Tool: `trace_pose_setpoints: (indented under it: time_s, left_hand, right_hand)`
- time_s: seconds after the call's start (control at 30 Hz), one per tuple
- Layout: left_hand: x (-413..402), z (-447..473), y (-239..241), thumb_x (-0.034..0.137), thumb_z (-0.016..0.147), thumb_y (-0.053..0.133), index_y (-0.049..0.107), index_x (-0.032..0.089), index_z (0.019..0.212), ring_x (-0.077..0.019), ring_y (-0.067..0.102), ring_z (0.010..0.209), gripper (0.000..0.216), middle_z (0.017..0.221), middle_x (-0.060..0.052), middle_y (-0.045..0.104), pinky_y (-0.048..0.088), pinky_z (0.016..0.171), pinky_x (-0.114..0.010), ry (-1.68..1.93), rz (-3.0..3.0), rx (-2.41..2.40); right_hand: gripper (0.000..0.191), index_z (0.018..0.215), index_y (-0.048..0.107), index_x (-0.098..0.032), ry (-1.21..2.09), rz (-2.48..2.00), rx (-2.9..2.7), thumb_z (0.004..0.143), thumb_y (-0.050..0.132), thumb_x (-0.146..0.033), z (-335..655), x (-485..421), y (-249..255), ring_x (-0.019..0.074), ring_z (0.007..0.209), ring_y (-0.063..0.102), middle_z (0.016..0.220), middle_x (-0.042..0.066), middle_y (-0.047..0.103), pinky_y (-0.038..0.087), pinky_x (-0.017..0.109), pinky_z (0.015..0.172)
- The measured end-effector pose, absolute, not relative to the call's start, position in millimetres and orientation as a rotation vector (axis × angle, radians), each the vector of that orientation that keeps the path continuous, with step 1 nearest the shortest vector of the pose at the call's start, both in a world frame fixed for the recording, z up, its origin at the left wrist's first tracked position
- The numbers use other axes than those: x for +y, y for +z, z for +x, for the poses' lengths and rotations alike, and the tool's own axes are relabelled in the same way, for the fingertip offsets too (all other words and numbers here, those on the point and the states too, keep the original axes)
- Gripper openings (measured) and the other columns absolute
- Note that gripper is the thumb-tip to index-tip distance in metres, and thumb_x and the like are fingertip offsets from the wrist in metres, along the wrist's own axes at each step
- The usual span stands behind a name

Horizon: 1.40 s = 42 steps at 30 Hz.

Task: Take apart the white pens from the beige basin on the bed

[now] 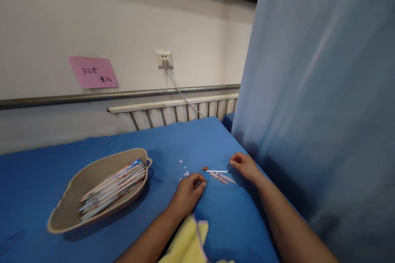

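- Thin white stick with an orange-brown end is lying crosswise on the blue cover, between the two hands. Too small to say exactly what it is, and its dark right tip is kinda blurry.
- Just on its near side there's a little bunch of slim patterned pieces, pale with pinkish and lilac tones. They overlap, so no count from me.
- Right hand: fingers bent, thumb and index tips close together, just beside that dark tip. Honestly can't tell if they're pinching anything.
- Left hand: fingers curled in, thumb and index tips nearly meeting. Palm's hidden, so can't tell if something's in there.
- Tiny white bits are scattered just past the left hand, shapes too small to read.
- Yellow cloth gets cut off at the bottom, partly behind the left forearm.
- Tan tray off to the left has a heap of pen-like sticks; the lower ones are buried.
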<state>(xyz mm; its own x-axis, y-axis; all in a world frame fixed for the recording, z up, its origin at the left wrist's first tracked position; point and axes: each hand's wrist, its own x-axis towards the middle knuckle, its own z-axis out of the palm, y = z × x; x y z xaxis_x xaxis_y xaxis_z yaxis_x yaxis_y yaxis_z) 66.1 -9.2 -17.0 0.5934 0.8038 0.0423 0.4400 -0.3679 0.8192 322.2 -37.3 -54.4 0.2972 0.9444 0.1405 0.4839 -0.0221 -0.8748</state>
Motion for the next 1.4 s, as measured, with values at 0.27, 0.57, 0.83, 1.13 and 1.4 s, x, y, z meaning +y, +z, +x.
trace_pose_setpoints:
  time_s: [0.27,0.57,0.83,1.13,1.4]
  left_hand:
    - [-15,56,-15,0.025,0.084,0.049,0.061,0.018,0.083,-0.0144,0.056,0.069,0.015,0.077,-0.001,0.061,0.041,0.065,-0.024,0.636,2.166,0.844]
    - [-14,62,-16,0.019,0.087,0.045,0.061,0.020,0.097,-0.0169,0.059,0.087,0.019,0.092,-0.004,0.065,0.044,0.080,-0.028,0.630,2.347,0.778]
    - [-11,82,-7,0.018,0.089,0.043,0.061,0.023,0.108,-0.0199,0.057,0.096,0.026,0.102,-0.004,0.067,0.043,0.086,-0.032,0.535,2.564,0.734]
    - [-6,122,-7,0.021,0.090,0.045,0.061,0.022,0.107,-0.0221,0.051,0.100,0.024,0.103,-0.006,0.065,0.037,0.089,-0.034,0.432,2.717,0.463]
    - [-4,130,-12,0.020,0.085,0.054,0.063,0.021,0.100,-0.0208,0.051,0.088,0.017,0.093,-0.006,0.061,0.036,0.083,-0.033,0.437,2.767,0.526]
  right_hand:
    - [0.014,0.084,0.066,-0.021,0.529,-1.805,-1.674,0.071,0.062,-0.020,303,-52,-28,0.0159,0.075,0.057,0.084,0.002,0.066,0.039,0.026,0.069]
    - [0.017,0.086,0.065,-0.018,0.480,-1.862,-1.828,0.074,0.053,-0.013,287,-47,-24,0.0175,0.077,0.057,0.083,0.007,0.066,0.036,0.026,0.069]
    - [0.019,0.090,0.058,-0.018,0.543,-1.756,-1.510,0.073,0.051,-0.014,310,-39,-35,0.0142,0.062,0.057,0.072,0.001,0.063,0.041,0.024,0.059]
    - [0.017,0.073,0.050,-0.022,0.700,-1.491,-1.206,0.077,0.051,-0.038,314,-24,-46,0.0133,0.048,0.055,0.054,-0.004,0.056,0.047,0.026,0.050]
    - [0.022,0.070,0.052,-0.021,0.723,-1.376,-1.132,0.074,0.059,-0.042,313,-22,-42,0.0122,0.047,0.053,0.053,-0.004,0.057,0.045,0.025,0.050]
